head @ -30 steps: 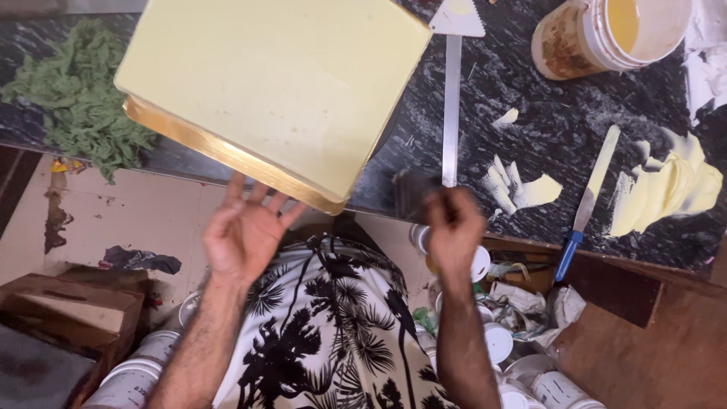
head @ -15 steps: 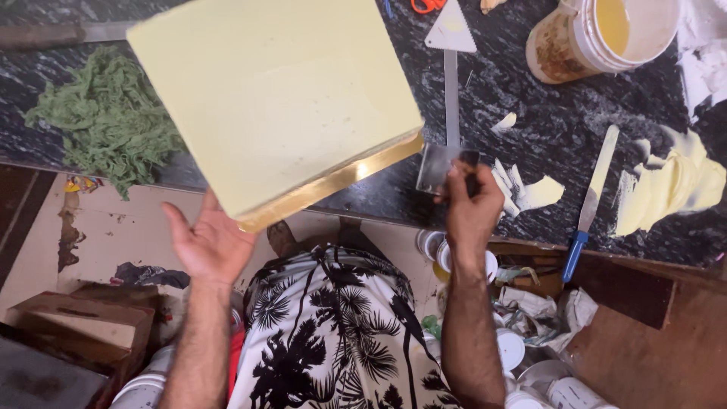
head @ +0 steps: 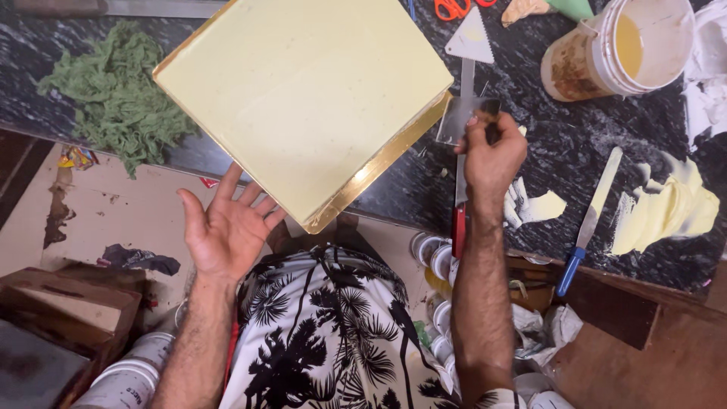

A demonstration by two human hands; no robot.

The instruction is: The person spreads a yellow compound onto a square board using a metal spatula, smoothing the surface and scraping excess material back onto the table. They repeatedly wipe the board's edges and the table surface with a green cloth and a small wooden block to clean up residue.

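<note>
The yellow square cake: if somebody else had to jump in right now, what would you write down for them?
Left hand: open, palm up, just under the overhanging corner of the yellow square cake, holding nothing.
Right hand: pinching a small metal scraper at the cake's right edge.
The cake sits on a gold board on the dark marble counter, turned corner-on.
Done: the top looks smoothly coated.
Left: I cannot tell whether the sides are finished.
Nearby: blue-handled spatula, cream bucket.
</note>
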